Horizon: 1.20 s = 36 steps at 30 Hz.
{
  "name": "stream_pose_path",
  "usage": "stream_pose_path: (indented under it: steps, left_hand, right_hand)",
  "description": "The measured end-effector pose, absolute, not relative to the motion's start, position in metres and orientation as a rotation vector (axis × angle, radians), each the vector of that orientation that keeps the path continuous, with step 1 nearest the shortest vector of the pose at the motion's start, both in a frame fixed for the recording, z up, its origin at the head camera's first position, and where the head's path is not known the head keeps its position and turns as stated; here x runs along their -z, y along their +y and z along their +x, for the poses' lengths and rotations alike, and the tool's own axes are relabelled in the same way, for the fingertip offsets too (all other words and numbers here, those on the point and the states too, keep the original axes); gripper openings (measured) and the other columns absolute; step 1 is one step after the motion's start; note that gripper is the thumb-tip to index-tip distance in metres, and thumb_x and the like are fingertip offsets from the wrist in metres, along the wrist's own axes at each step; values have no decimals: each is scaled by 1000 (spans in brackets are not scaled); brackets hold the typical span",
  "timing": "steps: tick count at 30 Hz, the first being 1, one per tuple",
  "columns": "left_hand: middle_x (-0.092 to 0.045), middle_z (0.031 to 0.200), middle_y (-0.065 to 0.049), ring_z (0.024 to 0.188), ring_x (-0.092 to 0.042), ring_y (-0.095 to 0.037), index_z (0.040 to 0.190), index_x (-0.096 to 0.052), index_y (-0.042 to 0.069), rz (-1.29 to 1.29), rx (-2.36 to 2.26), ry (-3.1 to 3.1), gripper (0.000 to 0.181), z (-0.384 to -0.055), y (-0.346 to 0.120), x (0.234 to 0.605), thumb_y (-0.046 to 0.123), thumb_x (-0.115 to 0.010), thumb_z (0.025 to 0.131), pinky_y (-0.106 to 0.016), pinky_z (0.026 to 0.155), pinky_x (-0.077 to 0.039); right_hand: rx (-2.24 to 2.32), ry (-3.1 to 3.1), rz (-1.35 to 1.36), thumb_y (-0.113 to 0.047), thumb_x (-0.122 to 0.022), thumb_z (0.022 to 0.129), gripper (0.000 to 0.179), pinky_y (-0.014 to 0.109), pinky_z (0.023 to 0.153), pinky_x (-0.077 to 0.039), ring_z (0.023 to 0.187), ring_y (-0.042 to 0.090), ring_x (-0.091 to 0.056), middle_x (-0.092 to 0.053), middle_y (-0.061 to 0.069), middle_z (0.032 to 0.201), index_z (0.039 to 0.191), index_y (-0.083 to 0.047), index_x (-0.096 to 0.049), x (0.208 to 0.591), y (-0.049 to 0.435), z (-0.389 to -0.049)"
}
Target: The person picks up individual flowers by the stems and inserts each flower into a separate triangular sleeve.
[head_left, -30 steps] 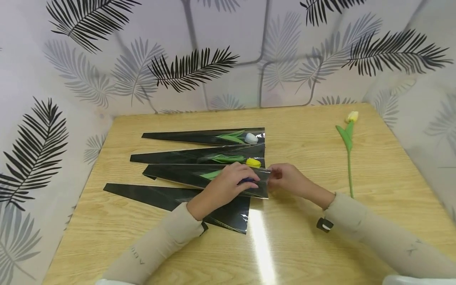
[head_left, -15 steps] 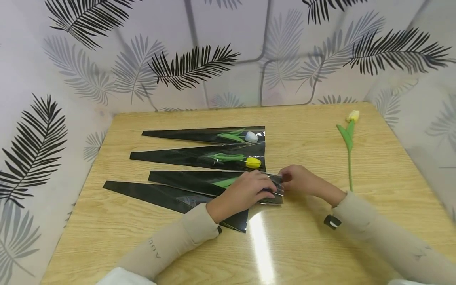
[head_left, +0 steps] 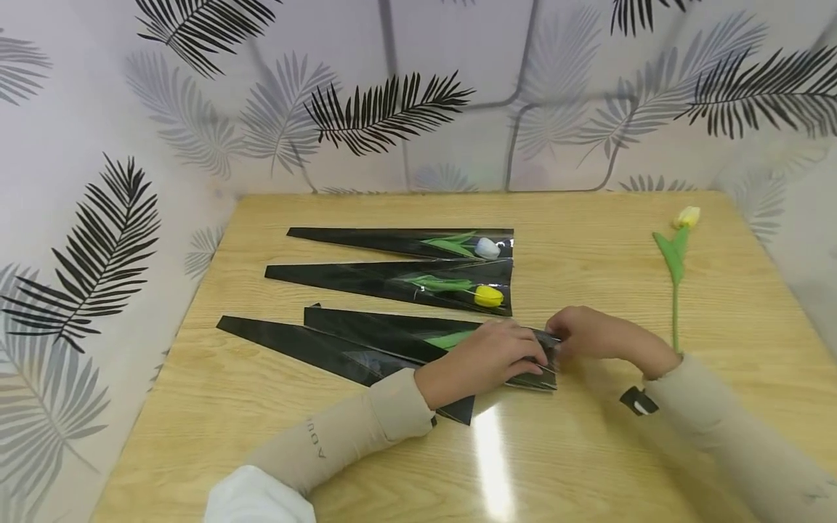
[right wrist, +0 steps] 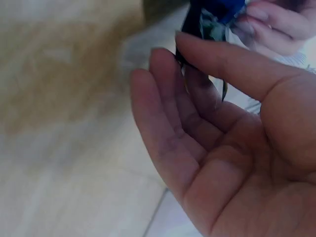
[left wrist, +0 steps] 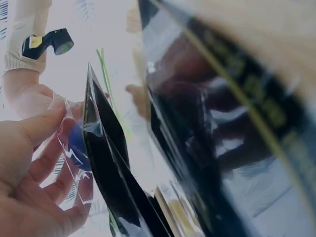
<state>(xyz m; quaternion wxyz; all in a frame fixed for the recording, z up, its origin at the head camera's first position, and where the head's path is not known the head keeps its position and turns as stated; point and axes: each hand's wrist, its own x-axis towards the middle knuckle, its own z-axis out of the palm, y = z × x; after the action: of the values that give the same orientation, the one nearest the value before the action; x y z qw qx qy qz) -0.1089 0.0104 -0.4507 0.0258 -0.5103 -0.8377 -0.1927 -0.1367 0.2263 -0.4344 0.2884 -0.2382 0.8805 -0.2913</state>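
Note:
My left hand (head_left: pixel 487 363) holds a black-backed clear flower sleeve (head_left: pixel 373 330) near its wide end, fingers over the film. Inside it a green leaf (head_left: pixel 447 340) shows in the head view and a blue bloom (left wrist: pixel 78 148) in the left wrist view. At the sleeve's wide right end, my right hand (head_left: pixel 591 334) pinches the edge between thumb and fingers; in the right wrist view the dark edge (right wrist: pixel 181 57) sits at the thumb tip, the other fingers loosely curved. The held sleeve overlaps another black sleeve (head_left: pixel 281 341) below it, partly hidden by the left arm.
Behind lie two filled sleeves, one with a white tulip (head_left: pixel 487 248), one with a yellow tulip (head_left: pixel 488 296). A loose pale yellow tulip (head_left: pixel 676 272) lies at the right of the wooden table (head_left: pixel 588 247). A leaf-patterned backdrop (head_left: pixel 418 43) rises behind the table.
Both hands have shifted right and toward the near side with the held sleeve, uncovering the yellow tulip's sleeve. The head view has also swung a little to the left.

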Motion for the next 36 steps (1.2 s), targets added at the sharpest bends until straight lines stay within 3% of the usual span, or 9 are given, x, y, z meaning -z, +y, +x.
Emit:
stream_pose_path:
  steps: [8, 16, 26, 36]
  left_hand:
    - [-61, 103, 17, 94, -49, -1, 104, -69, 25, -1625, 621, -2567, 19, -108, 22, 447, 34, -57, 92, -15, 82, -39]
    - [-59, 103, 19, 98, -47, 0, 106, -68, 26, -1662, 632, -2561, 20, -105, 30, 443, 35, -55, 93, -18, 82, -38]
    - [-61, 98, 15, 89, -50, -1, 101, -70, 23, -1584, 607, -2639, 18, -116, 5, 450, 32, -59, 90, -16, 80, -39]
    - [-62, 98, 16, 91, -51, -5, 100, -69, 24, -1396, 580, -2819, 13, -128, -32, 451, 29, -62, 89, -25, 80, -42]
  right_hand:
    - [796, 2257, -584, 0, -62, 76, 7, 28, 59, -39, 66, 14, -45, -51, -1, 72, 82, -3, -60, 419, 241, -129]
    - [825, 2193, -625, 0, -65, 72, 11, 25, 59, -38, 65, 13, -45, -52, -2, 72, 81, -5, -61, 420, 250, -126]
    - [853, 2312, -590, -6, -62, 86, 4, 23, 55, -40, 61, 11, -47, -53, -2, 70, 87, -3, -60, 439, 231, -132]
    - [871, 2386, -587, -11, -64, 87, 24, 28, 59, -45, 63, 13, -53, -59, 1, 74, 107, 1, -57, 445, 213, -139]
